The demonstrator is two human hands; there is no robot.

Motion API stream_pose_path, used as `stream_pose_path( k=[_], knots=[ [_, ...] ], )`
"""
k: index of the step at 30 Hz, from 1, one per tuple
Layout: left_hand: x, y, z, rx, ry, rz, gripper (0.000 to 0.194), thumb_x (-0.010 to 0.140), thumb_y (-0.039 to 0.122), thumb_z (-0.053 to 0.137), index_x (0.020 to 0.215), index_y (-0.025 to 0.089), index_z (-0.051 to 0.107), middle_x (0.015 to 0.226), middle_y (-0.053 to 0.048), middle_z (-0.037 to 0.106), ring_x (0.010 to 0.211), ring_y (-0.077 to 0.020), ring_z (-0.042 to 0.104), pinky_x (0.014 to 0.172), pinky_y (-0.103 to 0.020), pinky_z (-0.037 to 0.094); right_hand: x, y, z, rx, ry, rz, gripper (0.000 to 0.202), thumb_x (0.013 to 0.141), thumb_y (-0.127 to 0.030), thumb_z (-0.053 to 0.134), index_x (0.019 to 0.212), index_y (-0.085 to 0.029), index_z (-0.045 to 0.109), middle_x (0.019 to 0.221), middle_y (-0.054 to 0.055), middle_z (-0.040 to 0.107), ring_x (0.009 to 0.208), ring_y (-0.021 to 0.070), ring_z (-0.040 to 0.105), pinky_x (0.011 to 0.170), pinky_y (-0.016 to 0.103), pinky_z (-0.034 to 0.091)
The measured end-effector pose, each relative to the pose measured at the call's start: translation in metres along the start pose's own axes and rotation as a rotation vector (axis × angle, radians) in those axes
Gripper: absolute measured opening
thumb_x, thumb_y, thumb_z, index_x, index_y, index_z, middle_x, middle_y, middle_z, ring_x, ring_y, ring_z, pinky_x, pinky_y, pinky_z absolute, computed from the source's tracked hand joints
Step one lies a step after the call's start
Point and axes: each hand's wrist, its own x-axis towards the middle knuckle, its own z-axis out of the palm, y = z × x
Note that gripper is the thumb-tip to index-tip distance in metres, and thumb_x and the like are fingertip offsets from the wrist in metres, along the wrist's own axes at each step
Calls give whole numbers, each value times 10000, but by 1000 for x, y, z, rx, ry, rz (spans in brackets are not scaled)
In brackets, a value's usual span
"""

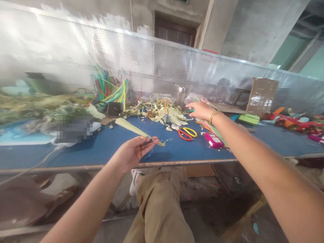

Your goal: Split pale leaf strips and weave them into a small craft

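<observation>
- Pale yellow-green strip [131, 127]: its narrow end is in my left hand [132, 152], pinched between thumb and fingertips, close above the front edge of the table.
- It slants away from me to the left, broadening towards its far end; I cannot tell whether that end touches the tabletop.
- My right hand [201, 110] reaches out over the right side of the clutter, fingers stretched forward and slightly curled; a bit of green shows at the fingertips, but I cannot tell whether I hold it.
- A gold-coloured bracelet [214, 116] circles my right wrist.
- Between my hands, scissors [189, 133] with one red and one yellow handle loop lie on the blue tabletop [167, 154].
- Just right of them sits a magenta box [214, 140].
- Behind the scissors spreads a heap of pale strips [176, 116].
- Farther back stand a metal flask [180, 97] and, to the left, a bundle of coloured strands [108, 86].
- A perforated metal panel [167, 64] runs behind everything.
</observation>
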Motion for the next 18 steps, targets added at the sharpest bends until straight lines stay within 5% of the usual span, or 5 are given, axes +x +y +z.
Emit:
stream_pose_path(
  k=[3,9,12,15,18],
  knots=[
    [2,0,0,59,-34,39,104,778,35,561,736,75,647,1069,-210,678,1054,-286,632,878,-305,550,-14,-43,28,253,-54,-92,90,727,-227,699,807,-189,717,865,61,685,854,188,603,811,323,447],
    [6,-6,14,250,-130,-2,45,770,99,633,801,83,662,1007,-199,695,952,-270,676,813,-306,564,-52,-108,86,937,-271,-174,153,773,-334,651,832,-199,694,778,-1,677,690,100,582,672,239,470],
    [21,13,23,436,-143,4,50,730,148,693,741,115,658,1011,-169,699,905,-276,686,728,-317,578,-42,-99,86,1089,-74,-17,72,768,-237,640,731,-178,657,690,-31,627,612,61,533,590,185,431],
    [55,50,26,621,123,389,27,718,148,695,713,129,676,1104,-116,680,997,-234,654,765,-232,540,-24,-75,79,1288,110,194,61,778,-212,630,735,-178,603,633,-53,569,528,38,473,471,152,357],
    [95,77,25,968,330,678,402,923,211,314,825,52,670,1397,-70,463,1173,-212,514,869,-247,385,-13,-57,81,1482,60,340,83,795,-218,614,743,-185,559,585,-62,532,468,37,447,411,145,323]
  ],
)
